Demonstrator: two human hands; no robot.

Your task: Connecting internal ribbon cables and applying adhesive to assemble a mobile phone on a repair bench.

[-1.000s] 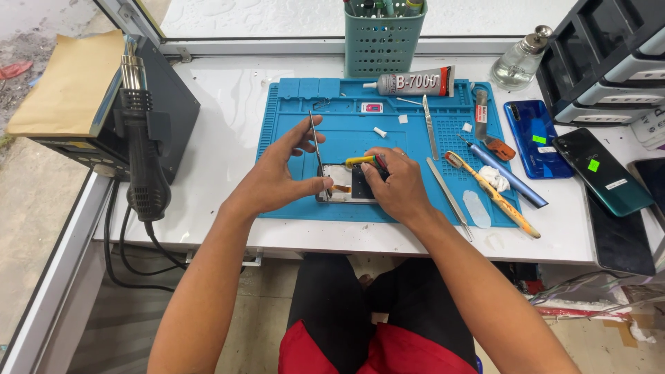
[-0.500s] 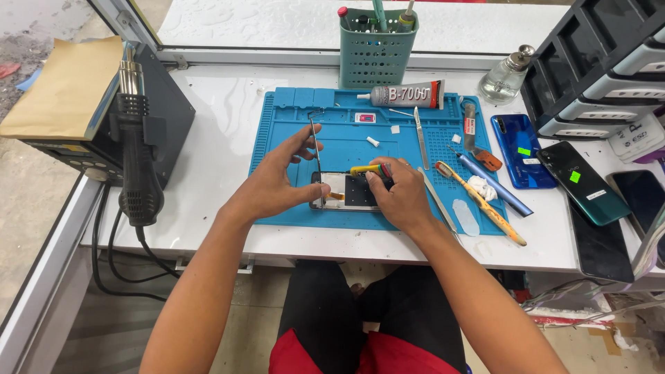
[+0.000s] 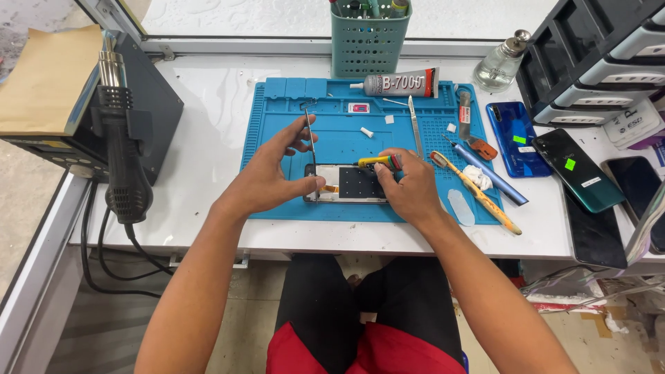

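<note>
Left hand (image 3: 271, 181) pinching slim tweezers (image 3: 310, 138), thumb pressing opened phone (image 3: 346, 183) at centre of blue mat (image 3: 277, 111). Right hand (image 3: 409, 187) closed around yellow screwdriver (image 3: 377, 162) over phone. Probably thin, light, fragile: best gripped by frame edges. Glue tube (image 3: 402, 84) at mat's far edge.

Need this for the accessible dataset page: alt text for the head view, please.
Seen from above, a person's left hand steadies an opened phone on a blue work mat and holds tweezers, while the right hand works a yellow-handled screwdriver on it. Hand tools, a glue tube and other phones lie to the right.
</note>
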